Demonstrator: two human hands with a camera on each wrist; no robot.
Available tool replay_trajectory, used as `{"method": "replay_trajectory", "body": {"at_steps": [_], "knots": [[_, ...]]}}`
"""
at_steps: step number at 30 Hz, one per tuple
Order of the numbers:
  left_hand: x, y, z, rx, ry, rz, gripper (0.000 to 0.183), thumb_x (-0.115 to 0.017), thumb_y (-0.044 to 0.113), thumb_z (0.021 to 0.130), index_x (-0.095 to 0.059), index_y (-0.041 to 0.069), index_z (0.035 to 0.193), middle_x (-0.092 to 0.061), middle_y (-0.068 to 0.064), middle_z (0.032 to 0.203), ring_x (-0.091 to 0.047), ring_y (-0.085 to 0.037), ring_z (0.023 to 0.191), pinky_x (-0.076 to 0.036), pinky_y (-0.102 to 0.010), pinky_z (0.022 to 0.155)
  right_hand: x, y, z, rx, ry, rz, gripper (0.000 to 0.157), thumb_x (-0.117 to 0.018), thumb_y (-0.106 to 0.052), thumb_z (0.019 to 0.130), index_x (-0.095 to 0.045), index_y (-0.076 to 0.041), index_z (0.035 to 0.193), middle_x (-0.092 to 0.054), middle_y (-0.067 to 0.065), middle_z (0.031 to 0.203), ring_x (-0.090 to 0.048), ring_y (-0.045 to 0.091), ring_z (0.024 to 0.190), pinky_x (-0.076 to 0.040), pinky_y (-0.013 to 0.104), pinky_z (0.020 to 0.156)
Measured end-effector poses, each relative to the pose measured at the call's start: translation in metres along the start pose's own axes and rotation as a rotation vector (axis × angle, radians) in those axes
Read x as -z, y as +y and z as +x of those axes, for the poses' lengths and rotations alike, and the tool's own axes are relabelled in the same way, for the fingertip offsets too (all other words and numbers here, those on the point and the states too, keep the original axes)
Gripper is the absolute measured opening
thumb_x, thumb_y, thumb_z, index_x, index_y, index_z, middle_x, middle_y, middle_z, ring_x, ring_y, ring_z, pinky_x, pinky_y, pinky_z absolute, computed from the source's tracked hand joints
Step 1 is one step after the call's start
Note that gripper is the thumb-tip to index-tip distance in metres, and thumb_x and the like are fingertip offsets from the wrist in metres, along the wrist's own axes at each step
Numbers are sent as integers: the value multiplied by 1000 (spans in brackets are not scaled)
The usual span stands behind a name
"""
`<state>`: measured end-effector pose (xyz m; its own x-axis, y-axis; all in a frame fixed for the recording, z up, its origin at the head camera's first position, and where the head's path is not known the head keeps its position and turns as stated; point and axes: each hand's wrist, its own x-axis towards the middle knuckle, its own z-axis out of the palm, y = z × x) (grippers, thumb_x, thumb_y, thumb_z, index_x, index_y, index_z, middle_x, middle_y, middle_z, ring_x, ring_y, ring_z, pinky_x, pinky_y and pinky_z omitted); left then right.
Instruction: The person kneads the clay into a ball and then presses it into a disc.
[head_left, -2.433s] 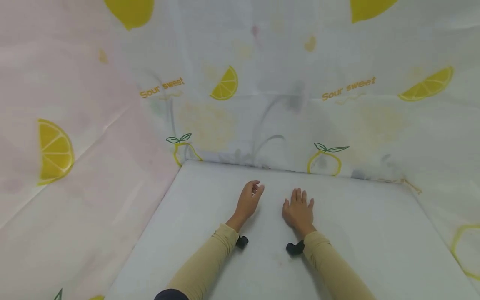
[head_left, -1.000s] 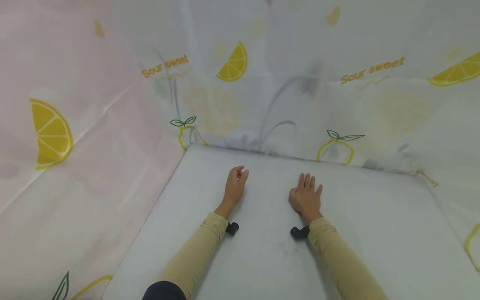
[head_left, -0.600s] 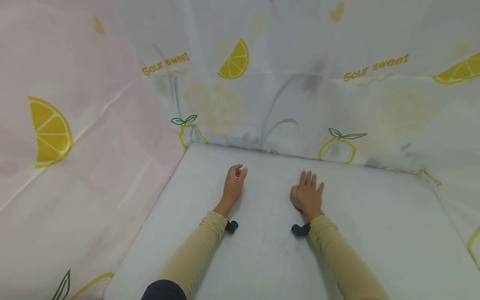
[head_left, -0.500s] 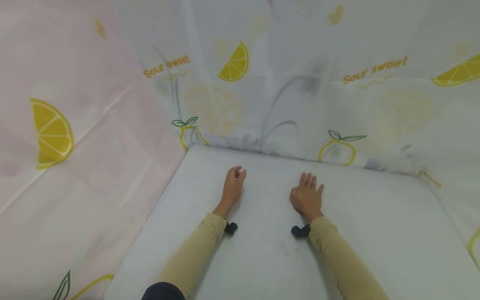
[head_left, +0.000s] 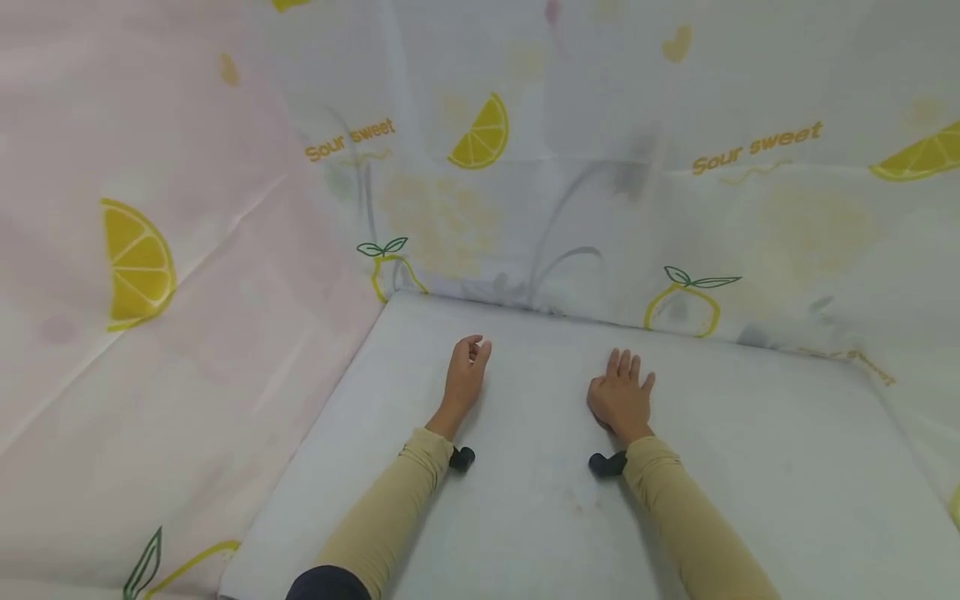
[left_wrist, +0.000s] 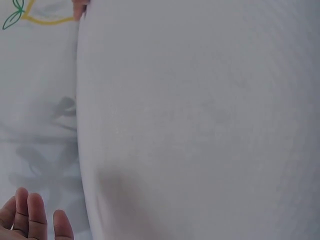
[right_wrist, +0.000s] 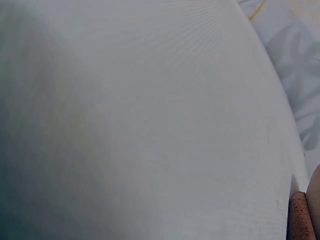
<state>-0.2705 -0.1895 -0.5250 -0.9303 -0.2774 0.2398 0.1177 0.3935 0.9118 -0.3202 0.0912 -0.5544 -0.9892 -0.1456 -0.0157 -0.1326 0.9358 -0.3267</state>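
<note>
My left hand [head_left: 466, 377] is on its side above the white tabletop [head_left: 540, 517], fingers loosely bent, nothing between them. In the left wrist view the fingers [left_wrist: 36, 215] of this hand appear at the lower left corner. To the right, my right hand [head_left: 621, 400] lies palm down on the tabletop with its fingers stretched toward the back wall. Part of the right hand's fingers [right_wrist: 301, 217] shows at the lower right of the right wrist view. A gap of bare white surface separates the two hands, and neither holds anything.
A lemon-printed cloth [head_left: 247, 400] hangs along the left and back of the table, meeting its far edge. Black wrist cameras [head_left: 462, 458] sit at both cuffs. Faint reddish marks [head_left: 579, 507] spot the tabletop between the forearms.
Compared with the oldest frame, the hands are farther apart: left hand shifted left, right hand right. The right thumb is now less spread. Lately the hands hold still while the head view drifts slightly.
</note>
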Motion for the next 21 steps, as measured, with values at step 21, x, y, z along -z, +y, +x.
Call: {"method": "replay_trajectory", "body": {"at_steps": [21], "knots": [[2, 6, 5, -16, 9, 23, 51, -50, 35, 105, -56, -7, 133, -55, -14, 105, -55, -29, 100, -46, -41, 88, 20, 13, -1, 37, -15, 124, 85, -25, -58, 106, -2, 2, 162, 3, 28, 166, 5, 47, 152, 7, 69, 117]]}}
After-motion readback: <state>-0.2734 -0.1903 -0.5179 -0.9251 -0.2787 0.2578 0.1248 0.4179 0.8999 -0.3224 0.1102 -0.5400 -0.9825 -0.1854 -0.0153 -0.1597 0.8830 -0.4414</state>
